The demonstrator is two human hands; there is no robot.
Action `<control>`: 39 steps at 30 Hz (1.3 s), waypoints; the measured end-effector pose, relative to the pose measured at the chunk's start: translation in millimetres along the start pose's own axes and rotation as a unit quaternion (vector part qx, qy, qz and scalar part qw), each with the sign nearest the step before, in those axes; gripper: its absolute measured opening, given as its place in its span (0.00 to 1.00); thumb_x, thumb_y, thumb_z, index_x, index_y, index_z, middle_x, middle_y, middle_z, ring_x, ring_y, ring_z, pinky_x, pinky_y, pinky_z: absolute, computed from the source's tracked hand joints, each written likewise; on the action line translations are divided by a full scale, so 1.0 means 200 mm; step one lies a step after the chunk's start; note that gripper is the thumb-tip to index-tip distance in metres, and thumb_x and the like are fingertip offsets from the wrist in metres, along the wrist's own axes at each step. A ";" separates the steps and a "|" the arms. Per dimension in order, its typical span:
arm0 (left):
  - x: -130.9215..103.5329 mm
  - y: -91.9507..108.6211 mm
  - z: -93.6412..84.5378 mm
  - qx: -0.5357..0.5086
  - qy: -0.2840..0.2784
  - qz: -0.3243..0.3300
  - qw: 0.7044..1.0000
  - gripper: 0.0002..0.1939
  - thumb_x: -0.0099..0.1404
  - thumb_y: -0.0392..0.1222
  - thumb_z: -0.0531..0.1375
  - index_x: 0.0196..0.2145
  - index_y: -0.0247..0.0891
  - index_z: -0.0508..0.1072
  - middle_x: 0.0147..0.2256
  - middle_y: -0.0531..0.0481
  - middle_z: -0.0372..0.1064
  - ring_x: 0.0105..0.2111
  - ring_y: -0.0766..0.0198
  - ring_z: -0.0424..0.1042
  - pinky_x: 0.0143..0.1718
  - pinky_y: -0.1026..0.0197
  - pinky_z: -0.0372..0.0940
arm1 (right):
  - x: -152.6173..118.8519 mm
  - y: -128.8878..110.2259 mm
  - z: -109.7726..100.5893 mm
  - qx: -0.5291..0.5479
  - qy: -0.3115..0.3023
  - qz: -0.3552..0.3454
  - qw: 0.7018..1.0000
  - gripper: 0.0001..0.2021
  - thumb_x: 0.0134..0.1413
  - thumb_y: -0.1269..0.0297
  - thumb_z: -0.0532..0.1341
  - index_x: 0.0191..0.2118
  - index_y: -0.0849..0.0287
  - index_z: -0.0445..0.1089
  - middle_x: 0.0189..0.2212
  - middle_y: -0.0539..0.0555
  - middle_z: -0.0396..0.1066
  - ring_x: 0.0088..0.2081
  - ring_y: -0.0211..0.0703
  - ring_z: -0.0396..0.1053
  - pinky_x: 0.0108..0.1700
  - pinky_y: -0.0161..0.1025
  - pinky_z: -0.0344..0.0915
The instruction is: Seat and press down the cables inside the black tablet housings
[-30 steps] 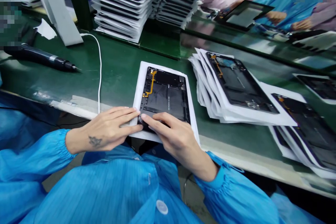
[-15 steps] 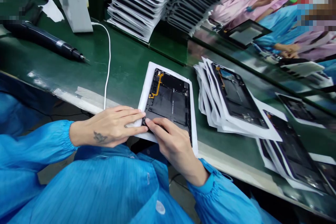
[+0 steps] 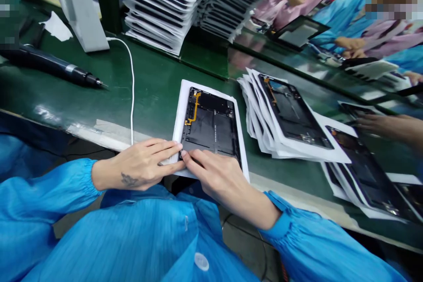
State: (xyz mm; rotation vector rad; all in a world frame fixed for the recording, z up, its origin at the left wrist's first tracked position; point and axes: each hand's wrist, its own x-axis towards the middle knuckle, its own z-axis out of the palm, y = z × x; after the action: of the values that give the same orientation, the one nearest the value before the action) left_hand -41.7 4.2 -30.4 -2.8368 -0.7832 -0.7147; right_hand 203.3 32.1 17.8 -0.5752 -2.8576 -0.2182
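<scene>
Where our two hands meet, a black tablet housing lies face up on a white sheet, directly before us near the edge of the green bench. Our left hand is laid out flat, its upper fingers straight and close together, the lowest digit spread a little away, tips at the housing's near left corner. Our right hand curls over the near end, fingertips bent down at that same corner; we cannot tell whether they pinch anything. An orange ribbon cable runs along the housing's left side. To our right we have a pile of white sheets topped by a similar housing, and beyond it another person's hand, blurred. To our left lie a white cord and a black pen-shaped driver.
</scene>
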 end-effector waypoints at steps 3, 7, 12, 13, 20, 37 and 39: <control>0.00 -0.01 0.01 0.005 0.009 0.013 1.000 0.24 0.68 0.34 0.55 0.60 0.30 0.68 0.59 0.30 0.67 0.60 0.45 0.70 0.56 0.45 0.70 | 0.01 -0.02 0.00 -0.027 -0.011 0.015 0.999 0.14 0.68 0.77 0.49 0.42 0.62 0.72 0.32 0.55 0.73 0.29 0.41 0.64 0.25 0.39 0.55; 0.00 -0.02 0.01 0.019 0.016 0.030 0.999 0.23 0.69 0.33 0.55 0.61 0.31 0.68 0.59 0.30 0.68 0.59 0.44 0.70 0.56 0.45 0.71 | 0.01 -0.03 0.01 -0.004 -0.022 0.057 0.998 0.12 0.68 0.76 0.51 0.44 0.63 0.72 0.34 0.55 0.74 0.31 0.42 0.68 0.27 0.38 0.61; -0.03 -0.02 -0.01 0.022 0.072 0.023 0.997 0.18 0.70 0.29 0.57 0.56 0.28 0.71 0.53 0.36 0.75 0.53 0.50 0.76 0.53 0.51 0.73 | -0.05 -0.05 0.01 0.154 0.118 0.188 0.963 0.13 0.69 0.72 0.54 0.55 0.59 0.67 0.44 0.56 0.74 0.43 0.41 0.74 0.42 0.36 0.70; -0.05 -0.01 -0.02 0.014 0.083 0.021 0.996 0.16 0.70 0.28 0.57 0.54 0.27 0.72 0.52 0.37 0.76 0.52 0.51 0.76 0.52 0.52 0.73 | -0.06 -0.06 0.01 0.158 0.147 0.208 0.954 0.13 0.68 0.69 0.56 0.56 0.59 0.67 0.43 0.56 0.74 0.42 0.41 0.74 0.42 0.36 0.70; -0.05 0.06 -0.05 0.049 0.061 -0.025 0.997 0.10 0.71 0.36 0.60 0.48 0.29 0.74 0.48 0.40 0.78 0.50 0.51 0.77 0.47 0.53 0.73 | -0.13 -0.11 0.08 0.082 0.145 0.191 0.967 0.14 0.67 0.59 0.60 0.51 0.63 0.70 0.35 0.56 0.74 0.35 0.46 0.70 0.35 0.41 0.62; -0.01 0.13 -0.13 -0.037 0.003 -0.286 0.957 0.15 0.75 0.46 0.53 0.39 0.40 0.77 0.41 0.43 0.79 0.47 0.55 0.78 0.48 0.55 0.72 | -0.08 -0.13 0.20 0.068 0.215 0.102 0.969 0.09 0.60 0.78 0.56 0.35 0.58 0.69 0.33 0.54 0.71 0.35 0.45 0.58 0.35 0.43 0.50; 0.03 0.08 -0.18 -0.055 0.011 -0.324 0.944 0.22 0.77 0.51 0.46 0.41 0.36 0.75 0.35 0.43 0.79 0.35 0.58 0.80 0.37 0.59 0.73 | -0.06 -0.14 0.18 0.069 0.236 0.123 0.961 0.10 0.59 0.79 0.55 0.34 0.58 0.68 0.33 0.53 0.70 0.35 0.44 0.59 0.35 0.43 0.51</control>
State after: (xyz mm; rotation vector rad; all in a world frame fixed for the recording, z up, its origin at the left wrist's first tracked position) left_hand -43.3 -15.0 4.9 -2.6335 -1.7564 -0.8736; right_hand 195.5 9.3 -22.6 -0.7297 -2.2970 -0.0953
